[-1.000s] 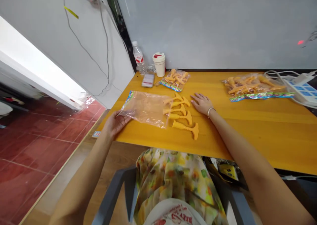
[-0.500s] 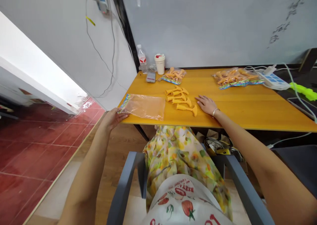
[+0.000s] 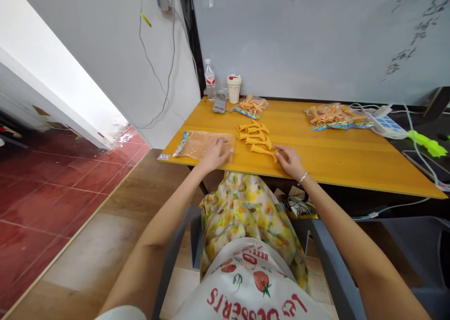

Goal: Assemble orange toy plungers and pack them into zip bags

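Observation:
On the yellow-brown table lies a flat clear plastic bag (image 3: 193,144) with a colourful printed strip at its left end. My left hand (image 3: 215,156) rests over the bag's right part, fingers stretched forward and open. To its right, several yellow-orange hammer-shaped plastic pieces (image 3: 258,138) lie in a loose column, heads toward the right. My right hand (image 3: 291,163), with a bracelet at the wrist, is open at the head of the nearest hammer-shaped piece (image 3: 263,151). Its fingertips are at or touching that head; a firm hold cannot be made out.
Filled bags of similar pieces lie at the back (image 3: 251,105) and back right (image 3: 333,116). A water bottle (image 3: 210,80), a lidded cup (image 3: 234,89) and a small grey box (image 3: 220,106) stand back left. A power strip (image 3: 388,123) with cables is at the right.
My left hand has moved right from the bag's printed left end onto its right part. My right hand has come closer to the nearest hammer-shaped piece. The camera view has shifted slightly.

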Motion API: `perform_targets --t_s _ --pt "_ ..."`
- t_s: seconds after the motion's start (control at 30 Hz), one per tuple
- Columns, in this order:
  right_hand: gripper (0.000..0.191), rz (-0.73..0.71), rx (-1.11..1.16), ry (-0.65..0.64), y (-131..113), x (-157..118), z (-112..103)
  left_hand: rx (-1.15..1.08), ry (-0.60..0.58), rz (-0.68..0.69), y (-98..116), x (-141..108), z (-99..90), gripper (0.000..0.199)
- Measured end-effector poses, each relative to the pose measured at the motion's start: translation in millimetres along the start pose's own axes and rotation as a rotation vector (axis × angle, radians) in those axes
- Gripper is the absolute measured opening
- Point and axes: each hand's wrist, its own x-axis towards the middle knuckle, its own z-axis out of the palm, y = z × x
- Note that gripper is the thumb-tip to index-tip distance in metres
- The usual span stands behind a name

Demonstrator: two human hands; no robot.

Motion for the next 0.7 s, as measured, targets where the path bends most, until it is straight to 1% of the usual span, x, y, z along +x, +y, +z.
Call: perform_targets --t_s 0.07,0.1,0.13,0.2,0.3,0.37,0.47,0.57,0.7 --pt "0.046 -0.06 -0.111 -0.107 -9 -7 -1 0.082 -0.059 -0.096 6 1 26.7 0.059" --pt "0.047 -0.077 -0.158 -0.14 -13 -10 -2 0.119 -0.08 -0.13 7 -1 36.8 0.061" --pt "0.047 -0.091 -0.195 -0.158 -16 -13 -2 0.152 -0.088 -0.151 8 -4 44.3 0.06" --pt "0.048 -0.135 -0.232 -0.17 -22 -17 -4 0.192 -0.08 -0.154 10 -11 52.2 0.05" --pt "0.046 -0.245 -0.233 -0.181 -29 -20 -3 0.187 -0.047 -0.168 18 -18 51.0 0.036" --pt "0.041 -0.305 -0.219 -0.191 -34 -21 -1 0.16 -0.024 -0.222 23 -18 46.1 0.028" --pt "0.039 -0.339 -0.177 -0.171 -41 -19 5 0.081 0.052 -0.312 25 -15 37.6 0.014" --pt "0.04 -0.308 -0.101 -0.115 -46 -16 11 -0.068 0.142 -0.363 21 -10 29.9 0.006" --pt "0.045 -0.2 -0.054 -0.054 -48 -9 17 -0.253 0.173 -0.356 18 -8 24.9 0.016"
